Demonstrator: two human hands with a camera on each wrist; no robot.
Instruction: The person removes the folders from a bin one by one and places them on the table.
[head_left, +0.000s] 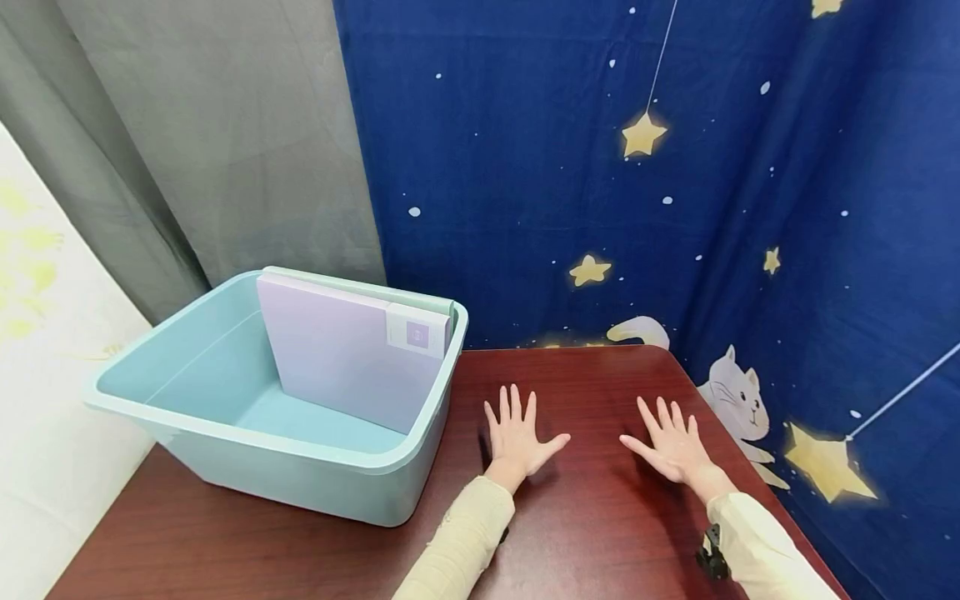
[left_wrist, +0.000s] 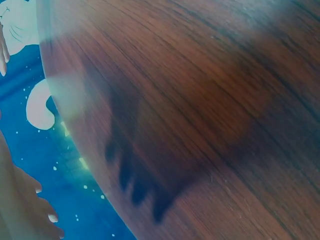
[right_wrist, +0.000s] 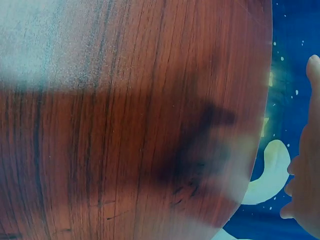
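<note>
My left hand (head_left: pixel 516 439) is held over the table with its fingers straight and spread, just right of a light blue plastic bin (head_left: pixel 300 483). Over the table's right side, my right hand (head_left: pixel 675 448) has its fingers spread too, thumb toward the left hand. Neither palm holds anything. Inside the bin, a flat lilac box (head_left: pixel 337 350) with a white and purple label leans against a pale green one (head_left: pixel 360 288) behind it. Each wrist view shows its own hand at the edge and a hand's shadow on the wood.
The dark red wooden table (head_left: pixel 585 533) has a rounded far right corner. Behind it hangs a blue curtain (head_left: pixel 525 167) with stars and a white cat, beside a grey curtain (head_left: pixel 247 125). A white cloth (head_left: pixel 52 375) hangs at the left.
</note>
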